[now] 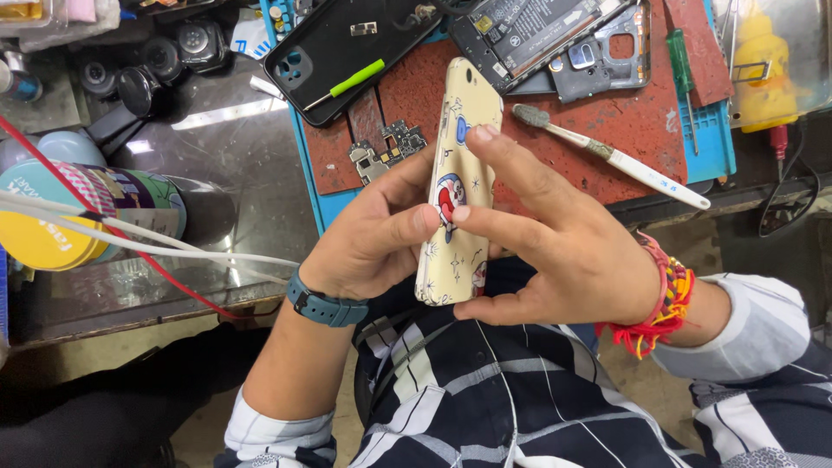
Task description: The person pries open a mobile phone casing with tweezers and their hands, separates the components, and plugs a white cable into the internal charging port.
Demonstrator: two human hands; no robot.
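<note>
Both hands close on a cream phone case printed with small cartoon figures, held upright over the lap, just off the near edge of the surface. The left hand takes it from the left, thumb pressed across the printed back; the right hand takes it from the right, thumb meeting the left one at mid-case and the forefinger laid higher up. So each grip is a narrow pinch, shut on the case — whether a phone sits inside it cannot be told, since only the back faces the camera.

Beyond the grip lies a red mat on a blue tray. On it, just past the case's top end, rest a small circuit board to the left and a worn white toothbrush to the right. Farther off sit a black phone back cover with a green-handled tool across it, and an opened phone with its battery showing, cut off by the upper edge. Well to the left of the left hand a can with a yellow lid lies on its side, with white and red cables running in front of it. The case's lower end is hidden behind the right palm.
</note>
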